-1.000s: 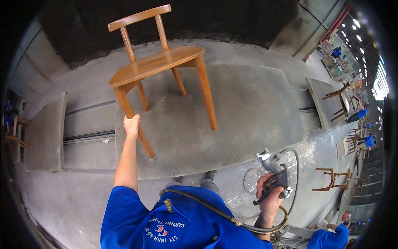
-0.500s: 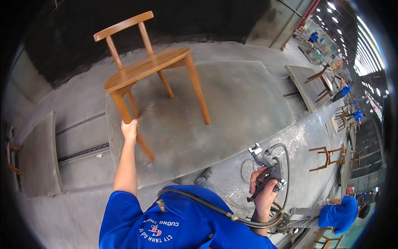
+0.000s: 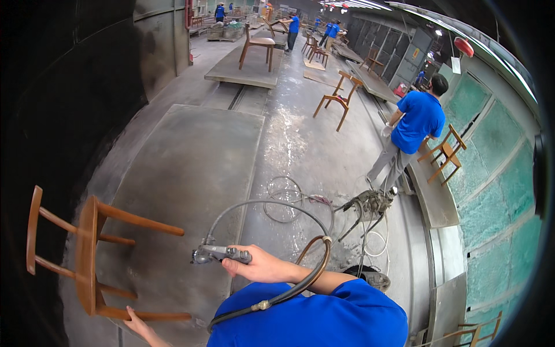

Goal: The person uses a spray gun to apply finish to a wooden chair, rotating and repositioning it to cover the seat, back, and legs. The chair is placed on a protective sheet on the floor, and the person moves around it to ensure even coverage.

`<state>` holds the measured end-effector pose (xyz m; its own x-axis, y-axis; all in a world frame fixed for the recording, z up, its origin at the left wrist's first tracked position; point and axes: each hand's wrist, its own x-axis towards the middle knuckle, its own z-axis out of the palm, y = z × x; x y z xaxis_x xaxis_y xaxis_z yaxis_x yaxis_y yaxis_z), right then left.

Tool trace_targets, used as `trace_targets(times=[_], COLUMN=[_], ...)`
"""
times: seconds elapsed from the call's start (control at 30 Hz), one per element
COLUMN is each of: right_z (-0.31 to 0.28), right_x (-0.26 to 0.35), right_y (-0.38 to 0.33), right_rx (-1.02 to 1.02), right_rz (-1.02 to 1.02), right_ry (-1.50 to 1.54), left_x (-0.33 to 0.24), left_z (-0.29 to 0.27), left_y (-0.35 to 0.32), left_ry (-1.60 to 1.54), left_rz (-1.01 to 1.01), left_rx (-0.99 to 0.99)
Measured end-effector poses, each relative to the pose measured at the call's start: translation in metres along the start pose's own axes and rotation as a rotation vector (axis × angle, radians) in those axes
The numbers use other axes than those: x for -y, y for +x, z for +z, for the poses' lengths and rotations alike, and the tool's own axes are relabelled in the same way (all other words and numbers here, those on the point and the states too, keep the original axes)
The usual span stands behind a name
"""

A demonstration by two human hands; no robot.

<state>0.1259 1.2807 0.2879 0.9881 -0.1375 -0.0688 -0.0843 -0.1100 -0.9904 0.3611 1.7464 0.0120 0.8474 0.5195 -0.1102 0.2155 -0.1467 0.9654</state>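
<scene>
At the lower left of the head view we see the brown wooden chair with a slatted back [image 3: 87, 260] tipped so that its seat stands on edge and its legs point to the right, over the large grey floor slab [image 3: 191, 162]; the left hand [image 3: 139, 325] comes up from the bottom edge with the forearm slanting left, and its fingers lie against the underside of the lowest leg, though we cannot tell whether they close round it or merely press it; the right hand [image 3: 260, 267] is held across the body, forearm reaching leftward from the blue sleeve, wrist roughly level, fingers clenched round the grip of the grey metal spray gun [image 3: 217, 253], whose nozzle points left toward the chair and sits well apart from it; a dark rubber hose with a brass fitting [image 3: 300, 283] curves from the gun under the forearm and across the chest; a thinner grey hose [image 3: 272, 203] arcs up over the hand; further loops of hose lie coiled on the wet concrete floor [image 3: 300, 144] beyond; to the right another person in a blue shirt [image 3: 413, 124] stands beside more wooden chairs.
</scene>
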Motion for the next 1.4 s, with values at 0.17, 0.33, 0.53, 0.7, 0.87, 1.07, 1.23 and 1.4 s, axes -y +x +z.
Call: trace_targets(times=[0.17,0.33,0.53,0.7,0.87,1.07,1.23,1.4], right_z=[0.0,-0.002,-0.006,-0.005,-0.002,0.006,-0.012,-0.052], right_x=[-0.009,-0.02,-0.034,-0.038,-0.032,-0.036,-0.058,-0.077], right_y=[-0.006,-0.009,-0.021,-0.037,-0.063,-0.087,-0.086,-0.087], right_rx=[-0.076,-0.105,-0.214,-0.237,-0.268,-0.162,0.088,0.157], right_rz=[0.141,0.294,0.352,0.408,0.386,0.427,0.415,0.292], right_ry=[0.047,0.114,0.102,0.129,0.192,0.247,0.12,0.042], left_x=[-0.043,-0.019,0.07,0.052,0.007,0.015,0.012,0.047], left_z=[-0.004,0.021,0.067,0.097,0.16,0.213,0.199,0.178], left_y=[0.002,-0.04,-0.141,-0.167,-0.149,-0.128,-0.154,-0.212], left_ry=[-0.147,-0.189,-0.075,-0.057,-0.036,-0.032,0.104,0.004], left_rz=[0.168,0.167,0.077,-0.071,-0.178,-0.129,-0.379,-0.524], left_rx=[0.088,0.04,0.041,0.115,0.207,0.427,0.585,0.784])
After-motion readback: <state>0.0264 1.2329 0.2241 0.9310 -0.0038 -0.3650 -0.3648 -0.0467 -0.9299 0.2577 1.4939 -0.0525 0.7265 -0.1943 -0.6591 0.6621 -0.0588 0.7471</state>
